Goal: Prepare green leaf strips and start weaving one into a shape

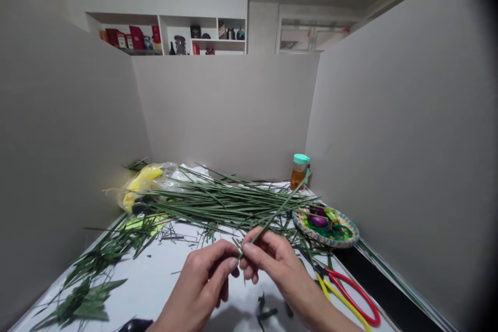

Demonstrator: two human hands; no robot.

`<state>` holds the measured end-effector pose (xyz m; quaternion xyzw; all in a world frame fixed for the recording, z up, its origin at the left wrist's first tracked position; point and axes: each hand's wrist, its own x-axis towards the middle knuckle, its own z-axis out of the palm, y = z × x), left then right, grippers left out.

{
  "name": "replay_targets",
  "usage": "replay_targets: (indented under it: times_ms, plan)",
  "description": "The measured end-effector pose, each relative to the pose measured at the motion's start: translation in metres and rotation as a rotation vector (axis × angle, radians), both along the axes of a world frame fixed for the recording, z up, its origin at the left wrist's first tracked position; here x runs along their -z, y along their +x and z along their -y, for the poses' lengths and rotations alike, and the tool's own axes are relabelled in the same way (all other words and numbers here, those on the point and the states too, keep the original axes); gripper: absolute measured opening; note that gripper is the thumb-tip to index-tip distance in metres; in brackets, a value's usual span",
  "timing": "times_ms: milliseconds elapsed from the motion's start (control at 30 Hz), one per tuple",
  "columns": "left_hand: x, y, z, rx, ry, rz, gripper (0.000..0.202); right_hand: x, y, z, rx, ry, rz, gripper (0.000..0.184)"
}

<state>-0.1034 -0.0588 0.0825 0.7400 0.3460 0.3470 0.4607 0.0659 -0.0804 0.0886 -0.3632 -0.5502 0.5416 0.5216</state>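
My left hand (206,280) and my right hand (272,262) meet low in the middle of the view, fingertips pinched together on one thin green leaf strip (272,220). The strip runs up and to the right from the pinch, over a big pile of long green leaf strips (221,199) lying across the white table (155,285). Both hands are closed on the strip's lower end.
Scissors with red and yellow handles (350,295) lie right of my right hand. A woven plate (327,225) with coloured bits sits at the right, a teal-capped bottle (299,171) behind it. A plastic bag with yellow contents (143,184) lies back left. Cut leaf scraps (89,290) litter the left. Grey partition walls enclose the table.
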Motion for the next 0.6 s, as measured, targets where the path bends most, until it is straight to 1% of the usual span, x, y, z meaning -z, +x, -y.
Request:
replay_targets:
  times_ms: [100, 167, 367, 600]
  plan:
    - [0.004, 0.002, -0.001, 0.028, -0.094, 0.072, 0.035, 0.003, 0.002, -0.001, -0.009, -0.009, -0.006, 0.031]
    - [0.007, 0.002, -0.002, 0.039, -0.128, 0.091, 0.036, 0.006, 0.003, -0.003, -0.025, -0.002, -0.014, 0.032]
    - [0.011, 0.001, -0.005, 0.047, -0.138, 0.046, 0.039, 0.011, 0.003, -0.008, -0.053, -0.001, 0.010, 0.032]
    - [0.012, 0.001, -0.005, 0.071, -0.193, 0.099, 0.039, 0.010, 0.004, -0.009, -0.072, -0.012, 0.023, 0.033]
